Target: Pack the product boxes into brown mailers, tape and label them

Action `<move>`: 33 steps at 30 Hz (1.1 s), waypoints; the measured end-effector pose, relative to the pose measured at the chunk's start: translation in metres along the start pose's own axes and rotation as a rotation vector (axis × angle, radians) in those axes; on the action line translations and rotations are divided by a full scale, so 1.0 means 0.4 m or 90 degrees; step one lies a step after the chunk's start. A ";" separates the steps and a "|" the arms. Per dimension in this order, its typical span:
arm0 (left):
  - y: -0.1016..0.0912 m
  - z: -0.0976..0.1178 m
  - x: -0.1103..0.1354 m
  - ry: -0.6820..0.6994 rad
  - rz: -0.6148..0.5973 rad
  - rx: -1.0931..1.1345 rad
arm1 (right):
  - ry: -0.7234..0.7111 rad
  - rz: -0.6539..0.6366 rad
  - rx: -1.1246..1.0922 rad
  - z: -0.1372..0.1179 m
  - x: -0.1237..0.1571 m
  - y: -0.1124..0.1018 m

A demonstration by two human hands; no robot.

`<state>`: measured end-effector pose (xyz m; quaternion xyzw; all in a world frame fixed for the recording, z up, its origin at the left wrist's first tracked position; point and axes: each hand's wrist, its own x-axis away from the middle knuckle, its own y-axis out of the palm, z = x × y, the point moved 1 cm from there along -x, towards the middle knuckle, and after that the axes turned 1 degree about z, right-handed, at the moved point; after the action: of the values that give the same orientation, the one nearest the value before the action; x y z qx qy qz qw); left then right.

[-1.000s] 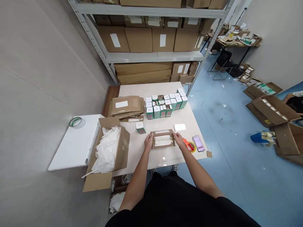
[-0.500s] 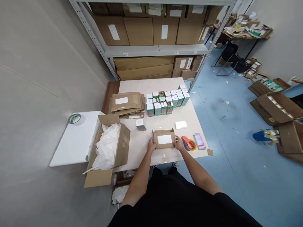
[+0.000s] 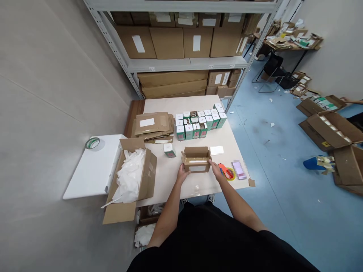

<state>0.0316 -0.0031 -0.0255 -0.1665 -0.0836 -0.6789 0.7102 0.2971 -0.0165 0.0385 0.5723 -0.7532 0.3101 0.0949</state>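
Note:
Between my hands on the table (image 3: 170, 177) is a small cardboard box (image 3: 197, 169), open at the top, with a white label on its near side. My left hand (image 3: 182, 174) is closed on its left side, and my right hand (image 3: 214, 168) grips the right side. A single green-and-white carton (image 3: 169, 150) stands behind and left of it. By my right wrist lie a red-orange tape dispenser (image 3: 225, 170) and a yellow tape roll (image 3: 233, 174). White cards (image 3: 217, 150) lie just beyond the box's right corner.
Several green-and-white cartons (image 3: 195, 130) stand at the back. Flattened cardboard (image 3: 153, 124) is stacked at the back left. A large carton (image 3: 147, 175) with white plastic bags (image 3: 132, 173) stands left. Shelving (image 3: 170, 65) rises behind. Another person's hand (image 3: 344, 99) shows far right.
The small box's lid was down with its label facing up; now the box stands open, its inside showing. My hands still hold its sides. The camera view has tilted slightly.

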 end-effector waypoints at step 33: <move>-0.023 0.029 0.060 0.146 -0.205 -0.424 | -0.173 0.117 0.356 0.076 -0.020 0.031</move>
<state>0.0254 -0.0215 -0.0055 -0.2955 0.1963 -0.7860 0.5063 0.2948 -0.0259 0.0060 0.5420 -0.6929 0.4331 -0.1961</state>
